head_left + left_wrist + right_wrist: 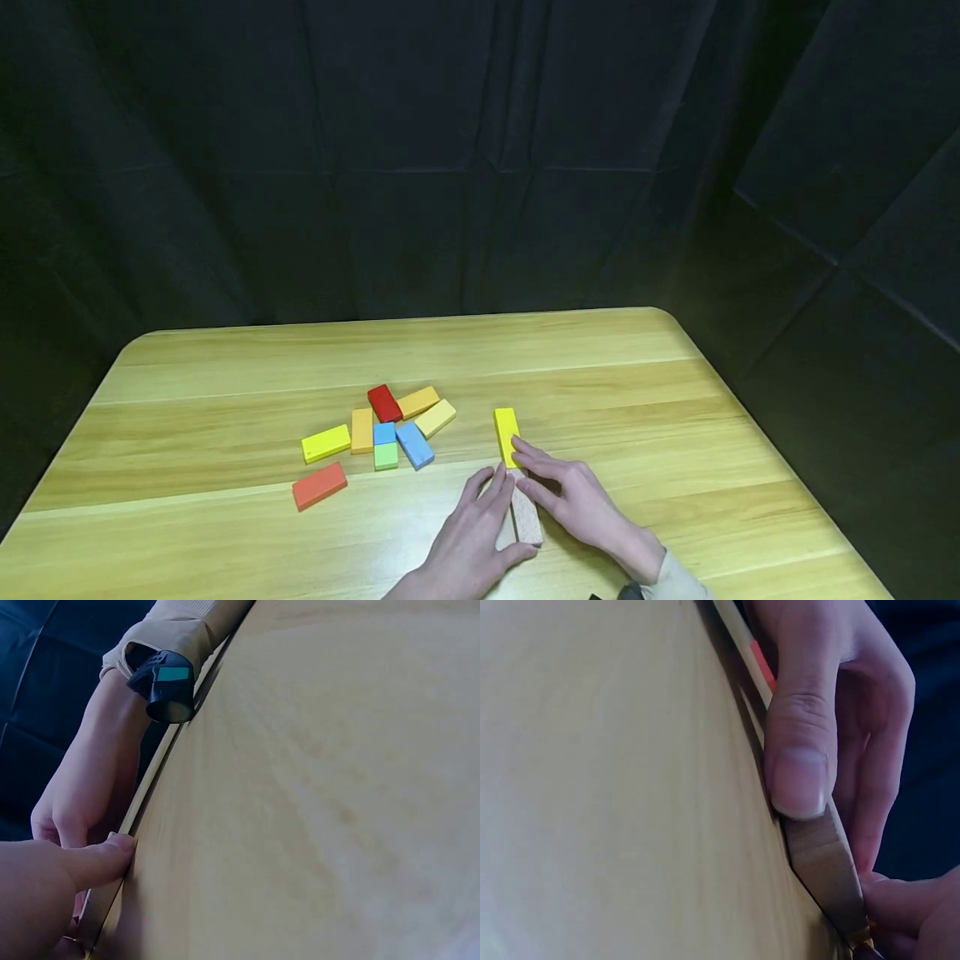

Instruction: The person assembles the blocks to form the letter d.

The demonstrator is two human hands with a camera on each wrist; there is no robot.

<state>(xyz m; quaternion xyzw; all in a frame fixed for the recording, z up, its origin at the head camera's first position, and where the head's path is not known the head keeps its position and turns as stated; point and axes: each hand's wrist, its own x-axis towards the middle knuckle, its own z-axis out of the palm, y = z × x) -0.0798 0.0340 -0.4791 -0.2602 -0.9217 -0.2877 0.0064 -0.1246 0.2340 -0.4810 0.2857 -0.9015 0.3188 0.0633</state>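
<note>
A plain wooden block (527, 518) lies lengthwise on the table, its far end close to a yellow block (506, 427). My left hand (468, 537) holds the wooden block, thumb at its near end and fingers reaching to its far end. In the right wrist view the left thumb (801, 776) presses on that wooden block (825, 862). My right hand (577, 500) lies along the right side with fairly straight fingers. Its fingertips touch the yellow block, and its thumb is by the wooden block's far end. The fingers' undersides are hidden.
Left of the hands lies a loose group of coloured blocks, among them a dark red block (385, 403), a blue block (415, 445) and a green block (386, 456). A light red block (319, 486) sits nearer the front. Dark curtains (480, 167) hang behind the wooden table (675, 433).
</note>
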